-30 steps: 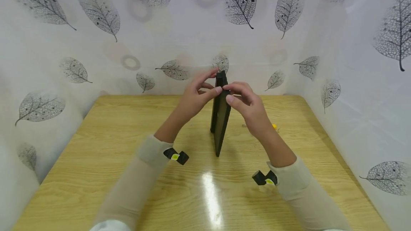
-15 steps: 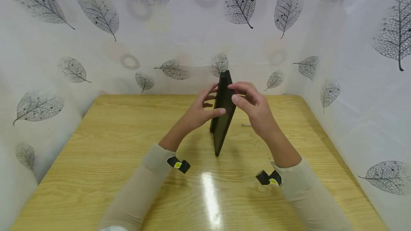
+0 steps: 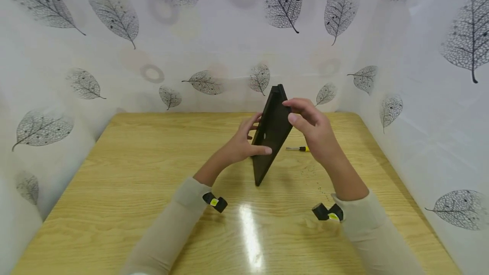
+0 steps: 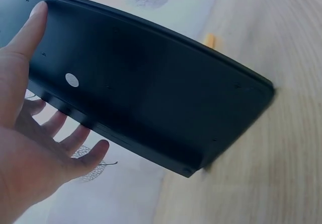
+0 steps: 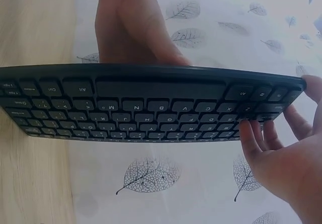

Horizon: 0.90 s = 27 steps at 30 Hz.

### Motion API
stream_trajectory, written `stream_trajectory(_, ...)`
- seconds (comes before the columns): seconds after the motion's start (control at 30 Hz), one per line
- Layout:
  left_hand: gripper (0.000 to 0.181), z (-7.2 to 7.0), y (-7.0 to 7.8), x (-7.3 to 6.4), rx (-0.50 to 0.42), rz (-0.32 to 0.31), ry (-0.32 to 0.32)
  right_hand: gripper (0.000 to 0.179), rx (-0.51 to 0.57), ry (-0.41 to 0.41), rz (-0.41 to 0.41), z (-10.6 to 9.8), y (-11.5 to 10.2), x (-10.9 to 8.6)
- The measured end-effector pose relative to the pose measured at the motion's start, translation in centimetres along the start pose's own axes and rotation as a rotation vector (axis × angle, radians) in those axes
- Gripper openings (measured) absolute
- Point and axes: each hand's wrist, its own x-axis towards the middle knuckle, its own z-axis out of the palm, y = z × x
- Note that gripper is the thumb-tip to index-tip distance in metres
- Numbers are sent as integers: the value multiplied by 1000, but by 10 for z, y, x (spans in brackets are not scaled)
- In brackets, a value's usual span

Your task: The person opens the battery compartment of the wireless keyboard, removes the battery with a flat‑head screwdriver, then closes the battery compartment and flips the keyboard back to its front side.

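Since a second ago, the keyboard (image 3: 274, 118) has swung its upper end over to my right, bringing more of its dark underside into view, and my left hand (image 3: 240, 143) has slid from near the top down towards the middle. The keyboard stands on end, leaning right, its lower end touching the table (image 3: 126, 173). On the underside I see a round white spot (image 4: 72, 79) and small dark dots; the keys (image 5: 166, 118) face the other way. My left hand is spread wide, thumb laid against the underside, fingers by the far long edge; how firmly they press I cannot tell. My right hand (image 3: 313, 128) pinches the keyboard near its upper end, some fingertips on the keys. Just beyond that hand lies a screwdriver (image 3: 298, 149), metal shaft pointing left, yellow handle partly hidden. Tiny dark bits, too small to make out, are scattered nearby. Black cameras (image 3: 214, 202) sit at the cuffs of my beige sleeves (image 3: 168, 232). Leaf-printed white cloth (image 3: 221, 50) hangs behind and alongside the table.
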Motion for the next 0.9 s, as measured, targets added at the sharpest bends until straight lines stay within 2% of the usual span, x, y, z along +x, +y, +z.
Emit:
stream_trajectory(0.17,125,8,-5,-1,22,0,-2,32,-16,5,11,-7,0,-4)
stream_trajectory(0.43,115,19,-9,1,72,14,-9,36,-57,29,49,-24,-1,-14)
stream_trajectory(0.53,112,22,-11,1,95,-18,-8,38,-78,31,74,-32,-1,-17)
stream_trajectory(0.77,108,28,-25,3,126,-77,-14,38,-56,23,98,-50,4,-25)
stream_trajectory(0.9,104,31,-31,2,140,-105,-20,40,-111,16,111,-60,5,-28)
